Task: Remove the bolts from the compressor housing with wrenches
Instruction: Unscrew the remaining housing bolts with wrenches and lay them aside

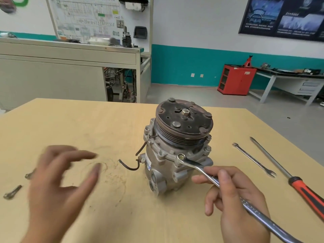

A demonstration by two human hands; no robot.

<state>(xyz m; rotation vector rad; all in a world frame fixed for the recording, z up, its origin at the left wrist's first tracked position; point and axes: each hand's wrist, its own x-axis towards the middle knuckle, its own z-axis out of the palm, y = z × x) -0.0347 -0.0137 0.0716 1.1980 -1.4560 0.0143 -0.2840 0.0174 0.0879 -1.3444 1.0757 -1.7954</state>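
Observation:
A grey compressor [166, 165] with a dark pulley [184, 120] on top stands upright in the middle of the wooden table [87, 120]. A silver ring wrench [198, 166] has its ring end seated on a bolt [181, 157] at the housing's front flange. My right hand [235, 195] grips the wrench shaft. More bolts sit around the flange, one at the right [207, 149]. My left hand [57, 181] hovers blurred over the table left of the compressor, fingers spread and holding nothing.
Two loose bolts [13, 192] [29, 174] lie near the left edge. A spare silver wrench [254, 159] and a long screwdriver with a red and black handle [287, 174] lie to the right. A black wire [129, 165] sticks out of the compressor's left side.

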